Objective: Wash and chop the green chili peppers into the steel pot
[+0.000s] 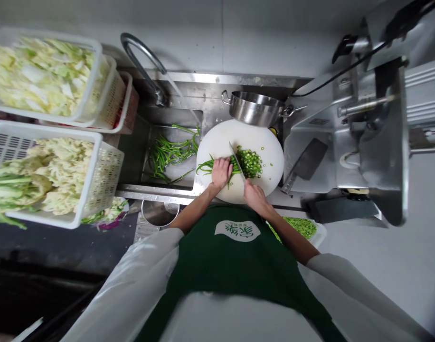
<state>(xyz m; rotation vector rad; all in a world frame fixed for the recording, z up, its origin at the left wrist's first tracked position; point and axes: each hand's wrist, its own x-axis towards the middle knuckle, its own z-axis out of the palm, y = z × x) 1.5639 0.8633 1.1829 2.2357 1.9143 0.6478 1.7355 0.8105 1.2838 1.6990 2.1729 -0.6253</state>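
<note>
A round white cutting board (253, 135) lies on the steel counter. My left hand (221, 172) presses down on a bunch of long green peppers (204, 166) on the board, fingers curled over them. My right hand (253, 194) grips the handle of a knife (238, 162), whose blade stands across the peppers just right of my left hand. A heap of chopped green rings (250, 161) lies to the right of the blade.
More green peppers (167, 151) lie in the sink under a running tap (142, 61). A steel pot (255, 108) stands behind the board; a cleaver (305, 164) and a slicing machine (374, 137) are right. White baskets of cabbage (42, 76) and cauliflower (61, 171) stand left. A tray of chopped greens (303, 227) sits near my right elbow.
</note>
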